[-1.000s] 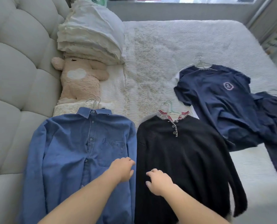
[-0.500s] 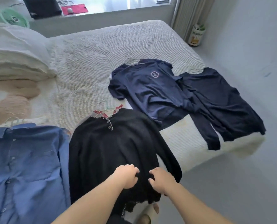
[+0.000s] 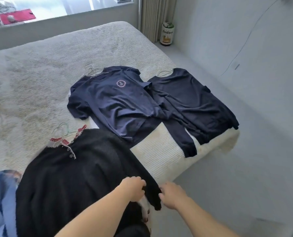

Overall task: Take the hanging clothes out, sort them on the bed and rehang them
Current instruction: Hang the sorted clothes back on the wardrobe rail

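both hands at the black sweater (image 3: 70,182) sleeve end on the bed (image 3: 39,69): left hand (image 3: 133,189) grips it; right hand (image 3: 172,195) fingers curled, hold unclear.

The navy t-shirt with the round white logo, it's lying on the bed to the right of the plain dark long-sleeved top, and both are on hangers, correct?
Not quite. The head view shows the navy t-shirt lying to the left of the plain dark long-sleeved top, not the right. The rest holds: both lie on the bed with hangers at their necks.
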